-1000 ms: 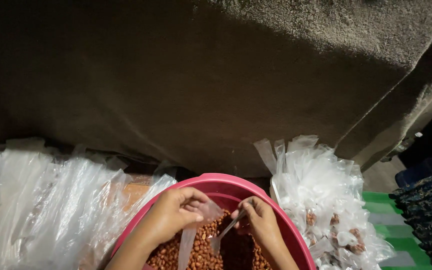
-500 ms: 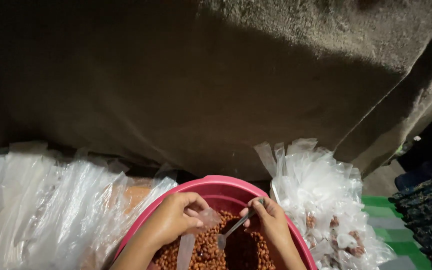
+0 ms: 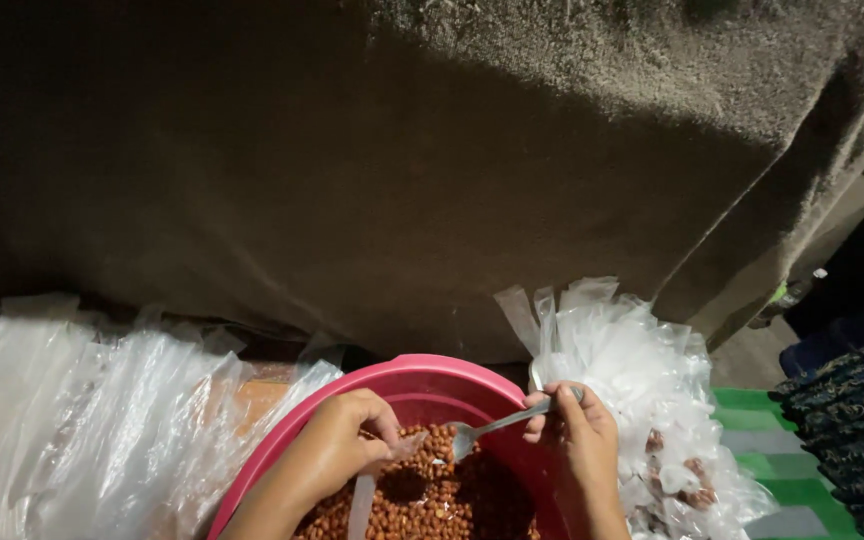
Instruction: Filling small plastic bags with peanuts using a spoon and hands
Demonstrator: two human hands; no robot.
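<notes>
Peanuts (image 3: 432, 500), reddish-brown, fill the bottom of a pink plastic basin (image 3: 422, 375) at the lower middle of the view. Over the basin, the left hand (image 3: 337, 450) pinches the mouth of a small clear plastic bag (image 3: 367, 490) between thumb and fingers; the bag hangs down toward the peanuts, and its lower end is cut off by the picture's edge. Across the basin, the right hand (image 3: 577, 430) is closed around the handle of a metal spoon (image 3: 492, 428), near the handle's end. The spoon lies tilted, its bowl pointing at the bag's mouth and sitting just beside the left fingertips, above the peanuts. Whether the spoon carries any peanuts cannot be told.

Left of the basin spreads a heap of loose clear plastic sheets (image 3: 102, 420). Right of the basin stands a bunched clear plastic sack (image 3: 632, 360) holding small filled packets, with a green striped mat (image 3: 782, 440) beyond it. Behind the basin rises a rough dark wall (image 3: 402, 170).
</notes>
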